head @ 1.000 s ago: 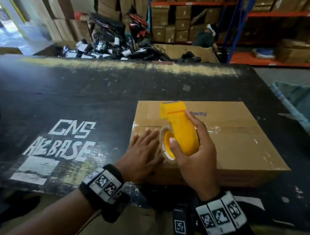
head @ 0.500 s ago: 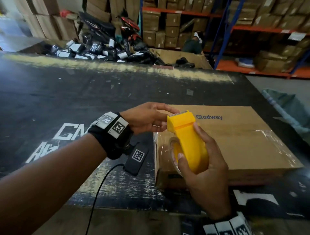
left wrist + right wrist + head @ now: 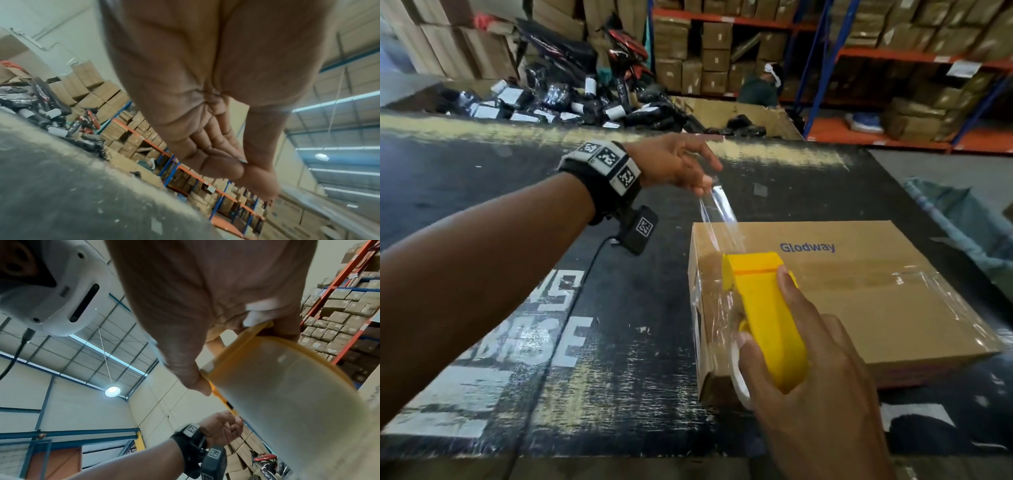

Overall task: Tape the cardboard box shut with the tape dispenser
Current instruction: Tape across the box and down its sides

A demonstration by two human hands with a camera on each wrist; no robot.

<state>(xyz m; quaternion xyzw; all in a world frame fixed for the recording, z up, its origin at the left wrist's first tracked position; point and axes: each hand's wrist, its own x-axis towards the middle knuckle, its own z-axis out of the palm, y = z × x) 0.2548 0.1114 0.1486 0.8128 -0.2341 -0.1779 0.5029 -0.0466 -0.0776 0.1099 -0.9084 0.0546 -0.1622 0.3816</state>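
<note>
A flat brown cardboard box [image 3: 859, 294] printed "Glodway" lies on the dark table [image 3: 482, 192], with clear tape across its top seam. My right hand [image 3: 791, 363] grips the yellow tape dispenser [image 3: 767, 315] above the box's near left corner; the tape roll [image 3: 287, 394] fills the right wrist view. My left hand [image 3: 681, 164] is raised beyond the box's far left corner and pinches the free end of a clear tape strip [image 3: 717, 214] stretched from the dispenser. In the left wrist view the left hand's thumb and fingers [image 3: 232, 164] press together.
White painted lettering [image 3: 544, 329] marks the table left of the box. Beyond the table's far edge lie black wrapped parcels [image 3: 558, 102] and an open carton [image 3: 736, 116]. Shelving with stacked boxes [image 3: 893, 51] stands behind, and a person [image 3: 760, 87] sits there. A grey-green sack [image 3: 962, 219] lies right.
My left hand left the box top, took the tape end at the dispenser's mouth and drew it up and away. A clear strip now spans between hand and dispenser, which stays near the box's left end.
</note>
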